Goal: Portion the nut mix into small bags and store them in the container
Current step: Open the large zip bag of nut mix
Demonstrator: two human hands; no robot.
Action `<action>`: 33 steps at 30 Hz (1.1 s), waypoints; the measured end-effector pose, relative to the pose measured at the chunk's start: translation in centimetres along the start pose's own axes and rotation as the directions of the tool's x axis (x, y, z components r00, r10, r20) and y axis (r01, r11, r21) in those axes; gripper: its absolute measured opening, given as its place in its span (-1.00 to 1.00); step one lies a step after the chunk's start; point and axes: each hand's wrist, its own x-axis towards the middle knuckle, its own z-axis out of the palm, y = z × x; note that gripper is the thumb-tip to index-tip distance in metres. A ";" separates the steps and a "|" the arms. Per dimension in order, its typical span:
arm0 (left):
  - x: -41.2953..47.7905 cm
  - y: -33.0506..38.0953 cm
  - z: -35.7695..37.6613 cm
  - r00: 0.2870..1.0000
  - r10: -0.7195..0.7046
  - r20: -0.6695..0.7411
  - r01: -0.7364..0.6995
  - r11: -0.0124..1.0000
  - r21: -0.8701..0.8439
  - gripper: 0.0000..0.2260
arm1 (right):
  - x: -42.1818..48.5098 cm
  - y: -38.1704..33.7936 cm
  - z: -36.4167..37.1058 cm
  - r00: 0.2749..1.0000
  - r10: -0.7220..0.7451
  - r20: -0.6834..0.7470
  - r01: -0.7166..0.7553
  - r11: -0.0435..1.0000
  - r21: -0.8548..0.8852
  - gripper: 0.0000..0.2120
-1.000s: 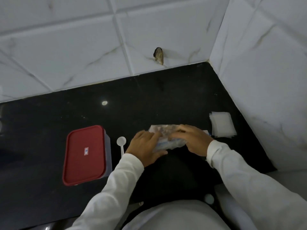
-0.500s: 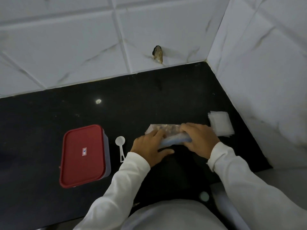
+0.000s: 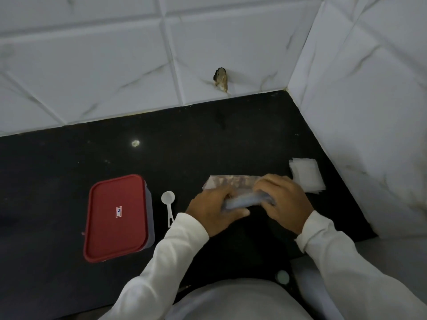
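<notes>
Head view: the nut mix bag (image 3: 232, 181) lies flat on the dark worktop (image 3: 69, 162), directly in front of the person and between the two hands. The left hand (image 3: 213, 209) grips its near edge from the left. Its thumb lies under the bluish strip that runs along that edge, and its fingers (image 3: 225, 192) are curled over the top. The right hand (image 3: 285, 204) pinches the same strip from the right, its fingers bent round it. With both hands on the closure edge, this looks like working the bag's mouth open, probably so the mix can be scooped out.

The bag is clear plastic, and brownish, mottled contents show through its far half. It sags and creases like a soft, partly filled pouch, so it will likely slump unless held.

The rest seems laid out for the steps to come. A white scoop (image 3: 168, 204) lies just left of the left hand, bowl away from the person. The container (image 3: 116, 218) stands beyond the scoop with its red lid (image 3: 111, 199) still on. A fanned stack of small bags (image 3: 306, 174) lies at the right, near the tiled wall (image 3: 369, 112) and within the right hand's reach. No portion appears filled yet.
</notes>
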 end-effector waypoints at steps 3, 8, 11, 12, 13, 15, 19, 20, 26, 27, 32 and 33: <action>-0.6 1.1 0.3 0.999 0.032 0.028 -0.030 0.998 -0.057 -0.82 | 1.0 -0.6 -0.2 0.998 -0.043 -0.055 0.037 0.995 -0.093 -0.68; -1.2 1.9 1.4 0.993 0.086 -0.084 -0.097 0.985 -0.144 -0.76 | 3.2 -1.0 -0.2 0.989 -0.032 -0.143 0.018 0.995 -0.101 -0.73; -1.2 2.6 2.3 0.967 0.017 -0.255 -0.125 0.903 -0.412 -0.74 | 4.2 -1.9 0.1 0.961 -0.029 -0.274 0.030 1.000 -0.002 -0.88; -1.1 2.8 2.6 0.949 -0.044 -0.311 -0.129 0.848 -0.515 -0.72 | 4.3 -2.5 0.3 0.948 0.024 -0.316 -0.012 0.999 0.039 -0.85; -0.9 3.1 2.7 0.928 -0.109 -0.356 -0.139 0.786 -0.603 -0.71 | 4.1 -3.4 0.1 0.927 0.111 -0.359 -0.090 0.993 0.076 -0.78; -0.5 4.0 2.6 0.887 -0.196 -0.418 -0.175 0.696 -0.696 -0.72 | 3.4 -5.1 -0.5 0.845 0.344 -0.409 -0.248 0.930 0.271 -0.74; 0.2 5.3 1.9 0.903 -0.213 -0.374 -0.177 0.608 -0.774 -0.81 | 2.1 -6.7 -2.0 0.789 0.613 0.041 -0.428 0.501 0.753 -0.80; 0.4 5.4 1.6 0.930 -0.213 -0.299 -0.144 0.536 -0.832 -0.79 | 1.9 -6.6 -2.3 0.797 0.593 0.116 -0.448 0.450 0.772 -0.75; 1.7 5.3 -0.4 0.958 -0.203 -0.203 -0.117 0.371 -0.921 -0.78 | 2.7 -6.6 -3.9 0.887 0.458 0.051 -0.351 0.599 0.720 -0.83; 1.9 5.4 -0.8 0.954 -0.195 -0.228 -0.139 0.384 -0.913 -0.78 | 3.1 -6.7 -4.2 0.894 0.448 0.012 -0.324 0.628 0.708 -0.82; 2.6 6.0 -2.8 0.918 -0.147 -0.369 -0.264 0.467 -0.844 -0.84 | 4.2 -7.5 -5.1 0.906 0.385 -0.176 -0.203 0.760 0.617 -0.76; 2.6 6.1 -2.8 0.908 -0.134 -0.396 -0.288 0.487 -0.825 -0.85 | 4.3 -7.5 -5.0 0.901 0.384 -0.203 -0.196 0.776 0.599 -0.78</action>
